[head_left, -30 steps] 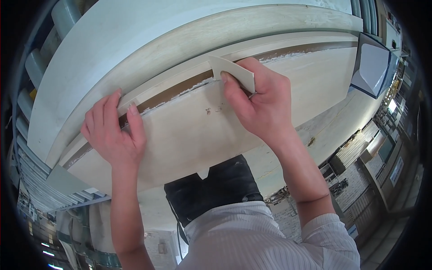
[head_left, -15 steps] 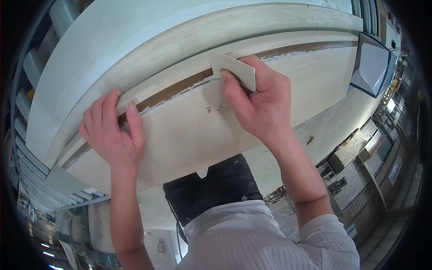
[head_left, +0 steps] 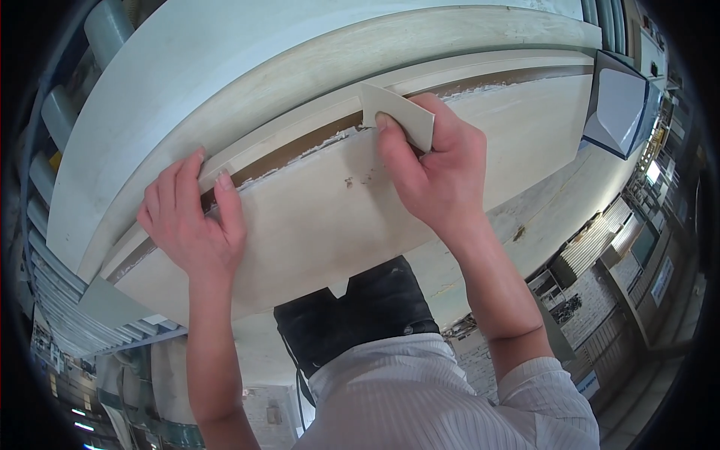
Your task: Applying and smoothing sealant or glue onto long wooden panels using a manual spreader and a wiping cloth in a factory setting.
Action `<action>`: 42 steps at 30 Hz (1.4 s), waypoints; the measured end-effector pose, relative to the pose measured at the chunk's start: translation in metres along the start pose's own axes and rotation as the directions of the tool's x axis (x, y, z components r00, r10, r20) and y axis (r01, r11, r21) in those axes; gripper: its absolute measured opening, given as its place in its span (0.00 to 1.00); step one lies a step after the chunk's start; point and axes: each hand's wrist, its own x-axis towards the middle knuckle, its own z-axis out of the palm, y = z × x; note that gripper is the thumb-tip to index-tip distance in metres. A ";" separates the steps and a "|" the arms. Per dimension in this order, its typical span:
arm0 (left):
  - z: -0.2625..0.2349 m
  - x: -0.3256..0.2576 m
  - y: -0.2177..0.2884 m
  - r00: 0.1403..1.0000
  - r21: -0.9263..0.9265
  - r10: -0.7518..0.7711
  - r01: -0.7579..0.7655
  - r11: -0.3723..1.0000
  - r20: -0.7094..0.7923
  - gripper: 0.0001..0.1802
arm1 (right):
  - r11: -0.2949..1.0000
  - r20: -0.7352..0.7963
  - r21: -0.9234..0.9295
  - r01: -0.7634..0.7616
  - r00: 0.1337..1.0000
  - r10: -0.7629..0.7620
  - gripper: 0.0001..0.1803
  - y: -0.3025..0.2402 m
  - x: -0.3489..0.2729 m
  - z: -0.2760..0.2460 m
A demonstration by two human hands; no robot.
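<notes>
Right hand (head_left: 439,176): grip closed on a thin, pale, flat scraper card (head_left: 397,114), its edge set in the brown joint (head_left: 300,150) between smooth cream panels. Left hand (head_left: 191,217): flat, fingers spread, pressing the lower panel (head_left: 315,225); rough white filler crumbs line the joint.

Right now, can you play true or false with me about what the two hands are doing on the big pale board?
1. The right hand holds a thin pale scraper card. True.
2. The card's edge sits at the brown gap between the boards. True.
3. The left hand grips a hammer. False: it lies flat on the pale board, fingers reaching the gap, holding nothing.
4. The two hands touch each other. False: they are apart, with bare board between them.
5. The person wears a red jumper. False: the shirt is white with fine stripes.
</notes>
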 end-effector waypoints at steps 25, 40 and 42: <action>-0.005 0.002 0.030 0.990 0.007 0.121 -0.121 0.993 -0.079 0.31 | 0.977 0.184 0.192 0.097 0.974 -0.133 0.10 -0.031 -0.016 -0.009; -0.087 -0.113 -0.070 0.981 0.211 0.159 -0.179 0.961 0.110 0.38 | 0.918 -0.268 0.353 -0.183 0.920 0.287 0.06 0.015 -0.265 -0.170; -0.120 -0.190 -0.156 0.995 0.336 -0.056 0.027 0.942 0.077 0.38 | 0.916 -0.211 0.341 -0.213 0.932 0.295 0.06 -0.001 -0.311 -0.144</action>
